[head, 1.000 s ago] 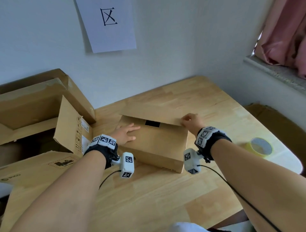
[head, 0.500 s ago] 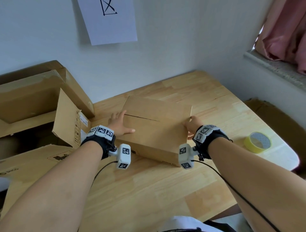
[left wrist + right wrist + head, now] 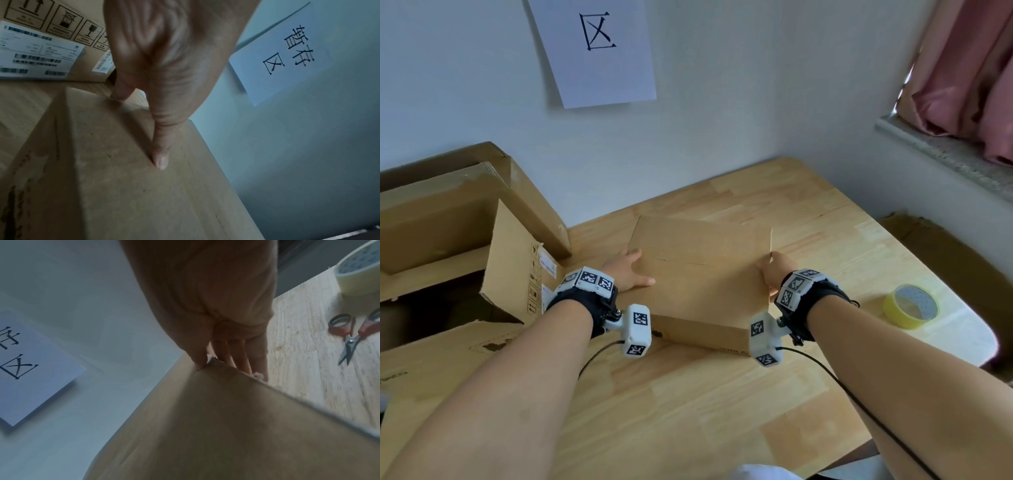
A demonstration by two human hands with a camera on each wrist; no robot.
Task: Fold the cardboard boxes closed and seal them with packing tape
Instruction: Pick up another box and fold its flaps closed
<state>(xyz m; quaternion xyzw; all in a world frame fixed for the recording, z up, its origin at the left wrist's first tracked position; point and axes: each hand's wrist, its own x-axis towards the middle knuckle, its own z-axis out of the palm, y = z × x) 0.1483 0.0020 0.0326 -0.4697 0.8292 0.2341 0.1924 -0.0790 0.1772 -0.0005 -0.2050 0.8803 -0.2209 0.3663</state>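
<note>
A flat brown cardboard box [image 3: 702, 284] lies mid-table with both top flaps folded down; a thin seam crosses its top. My left hand [image 3: 631, 270] rests on the box's left edge. Its thumb [image 3: 161, 160] lies straight on the top and the other fingers reach along the left side. My right hand [image 3: 768, 269] pinches the far flap's right-hand edge, with the thumb [image 3: 197, 363] on top and the fingers [image 3: 240, 356] on the side. A yellow roll of packing tape [image 3: 910, 306] sits near the table's right edge, apart from both hands.
A large open carton [image 3: 448, 240] with shipping labels stands at the left, and flattened cardboard [image 3: 431, 359] lies in front of it. Orange-handled scissors [image 3: 349, 335] lie by the tape roll [image 3: 357, 272]. A paper sign [image 3: 599, 51] hangs on the wall. The wooden table [image 3: 688, 411] ends close on the right.
The far flap came down from raised to flat, covering the dark gap. My left hand slid out to the box's left edge, and my right hand moved to the right edge.
</note>
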